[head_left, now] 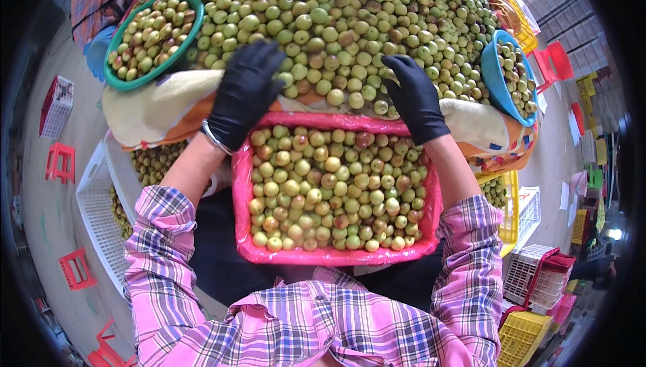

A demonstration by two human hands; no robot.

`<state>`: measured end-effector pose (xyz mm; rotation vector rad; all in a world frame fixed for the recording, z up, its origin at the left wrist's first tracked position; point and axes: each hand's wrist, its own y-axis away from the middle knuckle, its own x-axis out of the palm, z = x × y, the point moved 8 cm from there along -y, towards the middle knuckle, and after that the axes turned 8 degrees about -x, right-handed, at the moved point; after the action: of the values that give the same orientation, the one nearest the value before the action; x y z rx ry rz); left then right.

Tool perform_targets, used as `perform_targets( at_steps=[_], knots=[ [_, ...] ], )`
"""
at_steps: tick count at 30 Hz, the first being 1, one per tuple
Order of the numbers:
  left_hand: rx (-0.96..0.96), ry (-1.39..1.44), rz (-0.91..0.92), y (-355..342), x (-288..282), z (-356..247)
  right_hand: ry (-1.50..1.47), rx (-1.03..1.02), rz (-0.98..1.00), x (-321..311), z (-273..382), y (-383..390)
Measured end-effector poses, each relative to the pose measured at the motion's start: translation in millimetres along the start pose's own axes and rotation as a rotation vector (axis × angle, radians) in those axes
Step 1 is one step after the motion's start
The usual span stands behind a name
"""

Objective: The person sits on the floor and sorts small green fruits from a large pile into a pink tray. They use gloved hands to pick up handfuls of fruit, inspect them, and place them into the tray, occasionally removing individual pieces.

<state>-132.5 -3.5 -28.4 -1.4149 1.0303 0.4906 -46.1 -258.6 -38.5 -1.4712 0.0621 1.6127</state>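
A broad heap of small round yellow-green fruits (pixel 336 37) with brownish patches, which look like jujubes, spreads in front of me. My left hand (pixel 247 91), in a black glove, lies at the heap's near left edge, thumb apart from the fingers. Across from it my right hand (pixel 416 98), gloved too, rests at the near right edge with thumb and fingers apart. No fruit shows in either hand, though the palms are hidden. Between my forearms sits a crate lined with pink plastic (pixel 336 257), filled with the same fruits.
A green basin of fruit (pixel 197 22) stands left on the heap's edge, a blue basin (pixel 493 74) right. Padded cloth (pixel 161 108) borders the heap. A white crate (pixel 101 192) is at my left, a yellow crate (pixel 513 212) at my right. Red stools (pixel 62 163) stand about.
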Motion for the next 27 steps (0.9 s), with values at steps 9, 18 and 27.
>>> perform_targets(
  at_steps=[9, 18, 27],
  knots=[
    [-0.182, -0.095, -0.136, -15, -3, 69, 0.163, -0.275, 0.015, 34, -5, -62],
    [-0.238, -0.043, -0.114, -21, -3, 64, 0.190, 0.208, 0.098, 35, -100, -91],
    [-0.264, -0.030, -0.119, -23, -5, 63, 0.019, 0.031, -0.031, 29, -84, -126]
  ],
)
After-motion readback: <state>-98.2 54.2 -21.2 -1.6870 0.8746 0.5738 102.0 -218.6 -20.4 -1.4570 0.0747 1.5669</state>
